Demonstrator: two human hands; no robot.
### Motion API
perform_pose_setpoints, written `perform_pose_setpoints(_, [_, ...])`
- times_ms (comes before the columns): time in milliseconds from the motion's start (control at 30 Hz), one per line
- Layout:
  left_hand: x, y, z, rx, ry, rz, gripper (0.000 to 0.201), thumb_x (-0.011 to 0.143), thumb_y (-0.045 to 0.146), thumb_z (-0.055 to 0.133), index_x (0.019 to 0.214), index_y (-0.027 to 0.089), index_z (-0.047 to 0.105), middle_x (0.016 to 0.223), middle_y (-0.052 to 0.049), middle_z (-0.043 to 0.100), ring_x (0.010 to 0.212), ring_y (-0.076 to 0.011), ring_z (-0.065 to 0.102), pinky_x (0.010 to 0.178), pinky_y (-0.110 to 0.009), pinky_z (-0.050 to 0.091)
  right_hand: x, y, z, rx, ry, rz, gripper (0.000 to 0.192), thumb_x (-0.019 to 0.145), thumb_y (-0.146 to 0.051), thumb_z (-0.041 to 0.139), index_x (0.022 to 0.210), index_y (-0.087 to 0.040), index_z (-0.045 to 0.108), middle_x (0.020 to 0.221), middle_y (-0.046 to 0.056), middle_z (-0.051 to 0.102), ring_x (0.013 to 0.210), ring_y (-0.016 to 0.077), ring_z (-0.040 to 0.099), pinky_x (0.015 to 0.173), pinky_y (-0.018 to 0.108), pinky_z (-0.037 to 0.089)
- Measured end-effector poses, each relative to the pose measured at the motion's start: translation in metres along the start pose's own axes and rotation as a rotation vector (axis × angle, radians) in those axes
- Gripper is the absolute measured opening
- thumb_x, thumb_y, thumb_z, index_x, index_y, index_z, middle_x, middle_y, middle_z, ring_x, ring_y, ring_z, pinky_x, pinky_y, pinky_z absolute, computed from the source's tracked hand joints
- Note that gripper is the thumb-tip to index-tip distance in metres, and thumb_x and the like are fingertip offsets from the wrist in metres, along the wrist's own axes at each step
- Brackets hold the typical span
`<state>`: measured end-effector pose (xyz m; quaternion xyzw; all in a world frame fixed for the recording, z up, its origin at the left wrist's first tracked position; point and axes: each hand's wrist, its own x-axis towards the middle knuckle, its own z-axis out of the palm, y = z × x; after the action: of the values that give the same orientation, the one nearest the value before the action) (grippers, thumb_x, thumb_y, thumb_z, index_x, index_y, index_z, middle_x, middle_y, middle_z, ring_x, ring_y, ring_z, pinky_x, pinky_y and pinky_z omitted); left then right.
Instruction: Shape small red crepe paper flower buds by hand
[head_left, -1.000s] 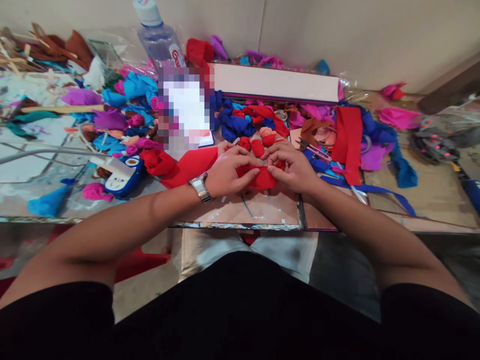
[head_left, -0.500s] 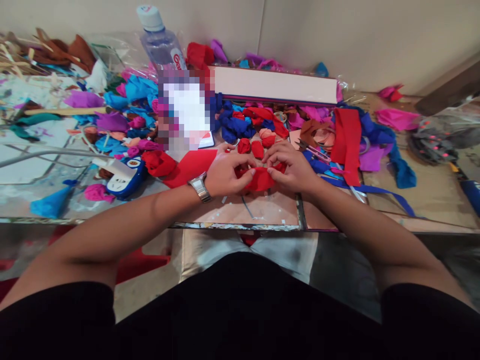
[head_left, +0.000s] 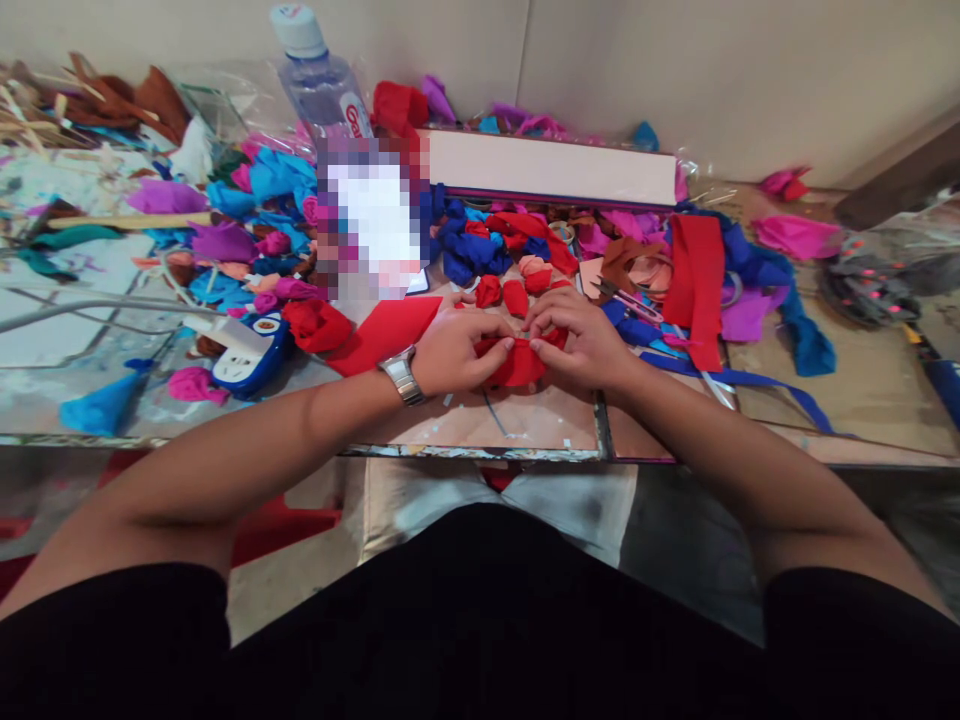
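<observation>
A piece of red crepe paper (head_left: 517,368) is pinched between my two hands above the near part of the table. My left hand (head_left: 461,348), with a metal watch at the wrist, grips its upper left edge between thumb and fingers. Close beside it, my right hand (head_left: 574,335) has thumb and fingers closed on the upper right edge. Just beyond the hands lie small rolled red paper pieces (head_left: 515,298). A flat red paper sheet (head_left: 386,330) reaches under the left hand's side.
Left of the hands are a blue and white power socket (head_left: 251,358) and heaped coloured paper. A plastic bottle (head_left: 322,90) and a long pale box (head_left: 551,168) stand behind. Scissors (head_left: 630,300) and a hanging red strip (head_left: 696,290) lie to the right.
My fingers have shifted slightly along the top edge of the red crepe paper, which now shows a folded upper rim. Both hands keep their place and their hold.
</observation>
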<state>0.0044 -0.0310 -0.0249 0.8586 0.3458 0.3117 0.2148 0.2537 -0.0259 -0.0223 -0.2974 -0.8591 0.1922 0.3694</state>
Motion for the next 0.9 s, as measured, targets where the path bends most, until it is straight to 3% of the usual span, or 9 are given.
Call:
perform_pose_setpoints(167, [0.0, -0.0021, 0.0006, 0.028, 0.039, -0.035, 0.031, 0.096, 0.043, 0.055, 0.09, 0.023, 0.079, 0.085, -0.001, 0.082, 0.076, -0.0198, 0.067, 0.106, -0.05, 0.04, -0.0003, 0.0003, -0.0036, 0.054, -0.008, 0.039, 0.013, 0.093, -0.032, 0.068, 0.082, -0.026, 0.064, 0.1, 0.006, 0.08, 0.1, 0.0258, 0.072, 0.1, 0.048, 0.052])
perform_pose_setpoints(500, [-0.0001, 0.0017, -0.0021, 0.044, -0.018, -0.017, 0.031, 0.098, 0.042, 0.054, 0.09, 0.024, 0.078, 0.087, 0.0, 0.082, 0.078, -0.0199, 0.069, 0.117, -0.051, 0.034, -0.0021, -0.0003, -0.0034, -0.009, -0.02, 0.032, 0.024, 0.099, -0.05, 0.067, 0.094, -0.027, 0.074, 0.103, 0.007, 0.08, 0.106, 0.0276, 0.07, 0.101, 0.05, 0.052])
perform_pose_setpoints(700, [0.0004, 0.0034, -0.0029, 0.062, -0.005, -0.036, 0.031, 0.097, 0.043, 0.054, 0.085, 0.024, 0.076, 0.083, 0.0, 0.081, 0.078, -0.0205, 0.069, 0.117, -0.052, 0.033, -0.0017, -0.0017, -0.0033, -0.039, -0.021, 0.044, 0.021, 0.098, -0.046, 0.068, 0.089, -0.028, 0.075, 0.101, 0.006, 0.081, 0.105, 0.0278, 0.07, 0.102, 0.052, 0.052])
perform_pose_setpoints(900, [0.0001, 0.0023, -0.0029, 0.013, -0.073, -0.03, 0.033, 0.099, 0.048, 0.056, 0.1, 0.025, 0.08, 0.1, -0.002, 0.085, 0.093, -0.0227, 0.074, 0.12, -0.051, 0.031, -0.0027, -0.0021, -0.0025, -0.049, -0.014, 0.029, 0.022, 0.098, -0.044, 0.067, 0.088, -0.027, 0.076, 0.1, 0.006, 0.081, 0.104, 0.0275, 0.07, 0.1, 0.051, 0.052])
